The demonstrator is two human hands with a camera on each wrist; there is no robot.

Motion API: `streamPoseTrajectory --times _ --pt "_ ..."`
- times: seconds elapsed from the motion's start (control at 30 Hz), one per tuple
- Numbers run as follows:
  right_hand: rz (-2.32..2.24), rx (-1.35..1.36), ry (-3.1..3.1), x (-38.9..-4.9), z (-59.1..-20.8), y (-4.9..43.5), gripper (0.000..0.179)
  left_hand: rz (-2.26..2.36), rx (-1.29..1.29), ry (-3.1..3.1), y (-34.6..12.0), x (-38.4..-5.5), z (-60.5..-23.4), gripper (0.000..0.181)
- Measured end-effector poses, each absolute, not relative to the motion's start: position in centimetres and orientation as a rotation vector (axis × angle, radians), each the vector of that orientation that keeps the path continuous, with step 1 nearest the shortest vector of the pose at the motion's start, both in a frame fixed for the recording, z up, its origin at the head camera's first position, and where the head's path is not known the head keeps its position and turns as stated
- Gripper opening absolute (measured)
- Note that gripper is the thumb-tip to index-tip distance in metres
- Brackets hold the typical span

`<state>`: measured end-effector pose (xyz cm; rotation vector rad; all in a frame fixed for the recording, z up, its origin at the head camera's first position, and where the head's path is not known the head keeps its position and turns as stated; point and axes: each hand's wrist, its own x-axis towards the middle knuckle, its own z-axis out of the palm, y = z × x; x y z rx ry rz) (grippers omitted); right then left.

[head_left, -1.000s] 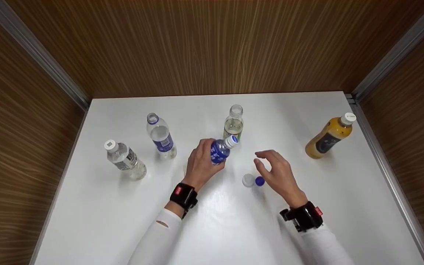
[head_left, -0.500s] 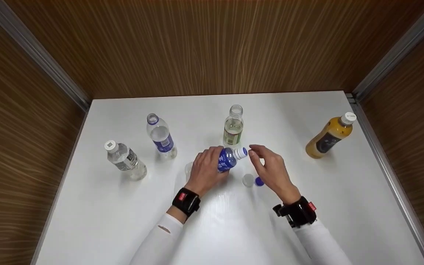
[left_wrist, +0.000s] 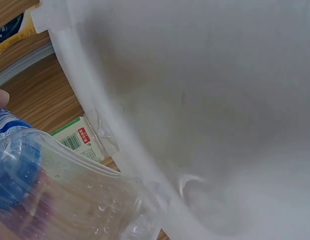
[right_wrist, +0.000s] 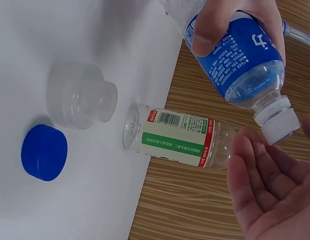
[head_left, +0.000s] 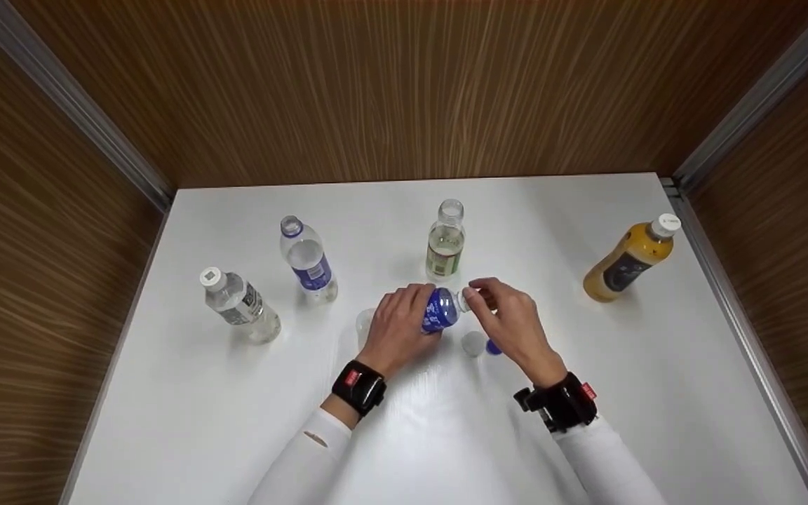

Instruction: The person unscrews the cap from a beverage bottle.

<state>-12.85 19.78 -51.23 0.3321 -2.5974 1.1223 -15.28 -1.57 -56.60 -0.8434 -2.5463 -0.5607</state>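
Observation:
In the head view my left hand grips a clear plastic bottle round its blue label. The bottle lies tilted, its neck toward the right. My right hand is at the bottle's neck, its fingertips overlapping the cap there. From the right wrist view, the white cap sits on the neck between my thumb and loosely bent fingers, with a gap to the thumb. Below my right hand, a translucent cap and a blue cap rest on the table. The bottle's clear base fills the left wrist view's corner.
Behind the hands stands an uncapped bottle with a green label. To the left are an uncapped purple-labelled bottle and a white-capped clear bottle. A bottle of orange drink stands far right. Wood-grain panels enclose the white table.
My left hand has brought the bottle toward me and right, tilting it further over. My right hand has moved left, its fingers coming to the bottle's cap.

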Motion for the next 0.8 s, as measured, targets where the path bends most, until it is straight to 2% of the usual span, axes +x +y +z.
streamPoseTrajectory --times 0.33,0.8 --pt "1.088 0.304 -2.614 -12.73 -51.25 19.76 0.025 -0.557 -0.853 -2.565 -1.61 -15.09 -56.49 0.077" --pt "1.158 0.427 -2.566 -12.6 -51.1 19.92 0.02 -0.681 -0.846 -2.632 -1.48 -14.8 -55.78 0.077"
